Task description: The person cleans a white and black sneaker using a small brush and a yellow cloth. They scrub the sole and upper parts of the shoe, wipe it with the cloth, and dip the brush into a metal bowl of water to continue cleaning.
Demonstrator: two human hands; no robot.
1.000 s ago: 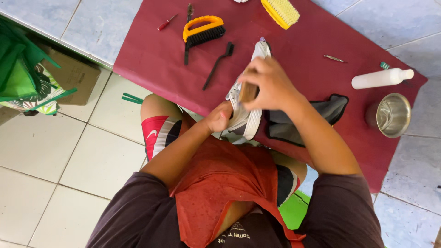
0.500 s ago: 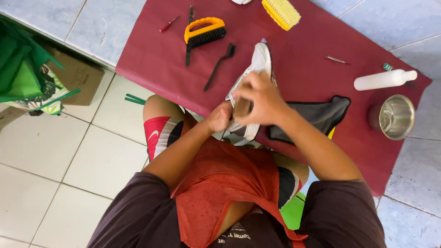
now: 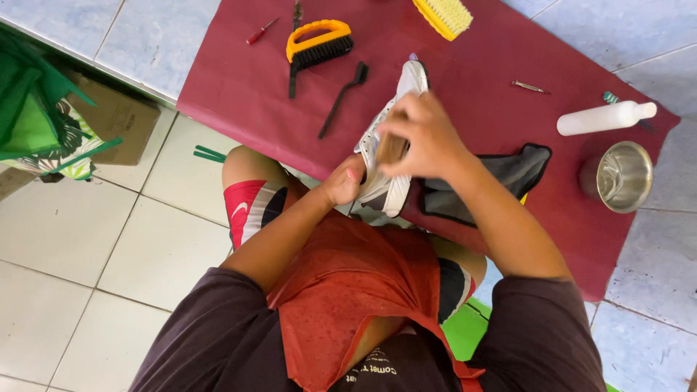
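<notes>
Head view: the shoe [image 3: 396,145] (white, sole edge toward the person) lies at the near edge of the maroon mat [image 3: 472,65] on the tabletop, its heel over the lap, its toe pointing to 12 o'clock. The left hand [image 3: 343,180] is closed on the heel end at about 7 o'clock of the shoe, seemingly to brace it. The right hand [image 3: 425,138] is wrapped around a small brown-handled brush [image 3: 392,149] and presses it against the shoe's side; the bristles are hidden, so how they meet the shoe I cannot tell.

A dark cloth [image 3: 508,181] lies just beside the shoe at 3 o'clock, near the working hand. Further out at 3 o'clock stand a steel cup [image 3: 621,176] and, above it, a white bottle [image 3: 606,117] lying on its side.

At 11 o'clock, well apart from the hands, rest 3 spare tools: an orange-handled brush [image 3: 319,45], a thin black brush [image 3: 343,98] and a red screwdriver [image 3: 260,31]. A yellow brush [image 3: 444,14] sits at 12 o'clock. A green bag [image 3: 33,109] stands on the floor at 9 o'clock.
</notes>
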